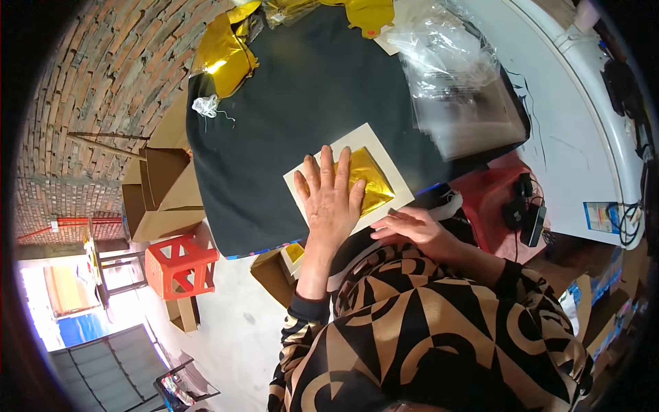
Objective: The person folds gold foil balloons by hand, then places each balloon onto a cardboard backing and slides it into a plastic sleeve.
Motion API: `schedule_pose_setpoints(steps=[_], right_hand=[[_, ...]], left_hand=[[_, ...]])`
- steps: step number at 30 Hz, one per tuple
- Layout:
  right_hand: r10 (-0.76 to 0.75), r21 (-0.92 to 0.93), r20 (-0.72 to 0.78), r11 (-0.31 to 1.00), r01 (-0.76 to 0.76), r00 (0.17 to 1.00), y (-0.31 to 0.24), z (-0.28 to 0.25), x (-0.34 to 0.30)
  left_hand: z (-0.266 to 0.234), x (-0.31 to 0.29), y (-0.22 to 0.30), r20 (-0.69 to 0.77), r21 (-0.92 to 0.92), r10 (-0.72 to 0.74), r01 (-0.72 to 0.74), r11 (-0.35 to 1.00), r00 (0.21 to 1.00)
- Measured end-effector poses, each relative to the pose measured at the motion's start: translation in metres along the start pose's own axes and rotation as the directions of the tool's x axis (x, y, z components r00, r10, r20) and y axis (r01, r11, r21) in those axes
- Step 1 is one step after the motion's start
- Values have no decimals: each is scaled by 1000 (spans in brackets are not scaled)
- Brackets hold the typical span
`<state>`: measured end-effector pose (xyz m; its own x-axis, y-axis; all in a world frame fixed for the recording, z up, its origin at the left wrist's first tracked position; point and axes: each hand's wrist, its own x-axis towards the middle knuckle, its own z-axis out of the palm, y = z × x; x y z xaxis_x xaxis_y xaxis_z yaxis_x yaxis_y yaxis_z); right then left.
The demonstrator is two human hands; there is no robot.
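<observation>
A pale, cream-coloured card [300,193] lies at the near edge of the dark table, tilted to one side. On it rests a folded piece of shiny gold foil [374,182]. My left hand [328,199] lies flat over the card and the foil's left part, fingers spread. What is under the palm is hidden. Close to the card's near right corner is my right hand [415,226], its fingers stretched out and loosely together, with nothing visible in them. Whether it touches the card I cannot tell.
Crumpled gold foil [223,55] and a white tuft of thread [205,106] lie at the table's far left. Clear plastic bags [460,103] are stacked at the right. Cardboard boxes [165,182] and a red stool [180,266] stand left; another red stool [484,199] is at right.
</observation>
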<state>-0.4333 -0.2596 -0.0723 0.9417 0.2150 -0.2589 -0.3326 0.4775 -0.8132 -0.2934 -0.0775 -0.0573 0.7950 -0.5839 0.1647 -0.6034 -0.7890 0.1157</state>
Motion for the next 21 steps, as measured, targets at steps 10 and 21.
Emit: schedule_pose_setpoints(steps=[10,21], right_hand=[[112,270,-29,958,-100,993,1,23,40],[-26,114,2,993,25,1000,5,20,42]], left_hand=[[-3,0,2,8,-55,-9,10,998,1000],[-13,5,10,114,-111,-33,46,993,993]])
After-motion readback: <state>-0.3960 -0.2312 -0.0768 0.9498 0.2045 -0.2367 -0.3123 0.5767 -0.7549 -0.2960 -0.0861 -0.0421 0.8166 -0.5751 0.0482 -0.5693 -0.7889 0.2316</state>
